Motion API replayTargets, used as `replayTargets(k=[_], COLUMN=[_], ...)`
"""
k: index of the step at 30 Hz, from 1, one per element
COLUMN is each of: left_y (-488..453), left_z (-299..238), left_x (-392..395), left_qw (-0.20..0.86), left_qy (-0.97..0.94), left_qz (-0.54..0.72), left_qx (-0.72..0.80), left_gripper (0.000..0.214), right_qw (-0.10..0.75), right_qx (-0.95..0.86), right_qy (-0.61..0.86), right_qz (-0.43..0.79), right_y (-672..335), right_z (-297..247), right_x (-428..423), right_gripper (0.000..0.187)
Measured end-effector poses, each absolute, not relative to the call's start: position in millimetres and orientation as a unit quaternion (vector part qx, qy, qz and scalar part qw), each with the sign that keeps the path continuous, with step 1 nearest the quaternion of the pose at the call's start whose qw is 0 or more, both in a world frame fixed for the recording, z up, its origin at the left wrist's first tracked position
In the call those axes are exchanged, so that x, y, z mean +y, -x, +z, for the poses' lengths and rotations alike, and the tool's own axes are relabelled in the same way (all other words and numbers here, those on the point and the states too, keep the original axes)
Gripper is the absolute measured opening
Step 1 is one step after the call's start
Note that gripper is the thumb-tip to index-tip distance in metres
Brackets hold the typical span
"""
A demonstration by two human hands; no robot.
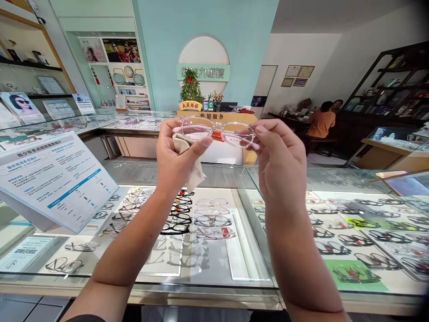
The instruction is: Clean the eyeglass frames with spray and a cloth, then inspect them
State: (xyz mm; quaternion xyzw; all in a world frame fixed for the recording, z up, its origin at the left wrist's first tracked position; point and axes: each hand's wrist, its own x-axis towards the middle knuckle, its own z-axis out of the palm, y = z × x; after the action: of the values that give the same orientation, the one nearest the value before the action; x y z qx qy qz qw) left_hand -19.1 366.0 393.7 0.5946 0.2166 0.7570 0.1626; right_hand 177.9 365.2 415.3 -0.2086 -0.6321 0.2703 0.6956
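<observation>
A pair of clear-framed eyeglasses [217, 127] with pinkish temples is held up in front of me, above the glass display counter. My left hand [177, 150] grips its left end and also has a beige cleaning cloth [195, 172] bunched in the palm, with the cloth hanging down below the thumb. With thumb and fingers pinched, my right hand [280, 150] holds the right end near the hinge. Faint printing shows on the right lens. Part of the temples is hidden behind the fingers.
Below lies a glass-topped counter [214, 286] with several rows of eyeglasses inside. A tilted printed sign [56, 179] stands on its left. Beyond are a cashier desk [250, 118] with a plant [191, 87], and a person in orange [321, 121] seated at the back right.
</observation>
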Motion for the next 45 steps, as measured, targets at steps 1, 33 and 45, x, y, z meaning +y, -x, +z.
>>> replayTargets(k=[1, 33, 45], left_y=[20.3, 38.5, 43.7], left_z=[394.2, 407.9, 408.3], left_x=[366.2, 356.4, 353.5], left_qw=[0.16, 0.209, 0.1], left_qy=[-0.6, -0.697, -0.718], left_qz=[0.752, 0.635, 0.632], left_qx=[0.223, 0.261, 0.274], left_gripper=[0.068, 0.033, 0.025], right_qw=[0.692, 0.484, 0.463], right_qx=[-0.634, -0.741, -0.748], right_qy=[0.214, 0.198, 0.203], right_qz=[0.271, 0.422, 0.431], right_y=[-178.0, -183.2, -183.3], right_z=[415.6, 423.5, 421.7], right_x=[365.1, 356.4, 358.0], right_gripper=[0.022, 0.033, 0.03])
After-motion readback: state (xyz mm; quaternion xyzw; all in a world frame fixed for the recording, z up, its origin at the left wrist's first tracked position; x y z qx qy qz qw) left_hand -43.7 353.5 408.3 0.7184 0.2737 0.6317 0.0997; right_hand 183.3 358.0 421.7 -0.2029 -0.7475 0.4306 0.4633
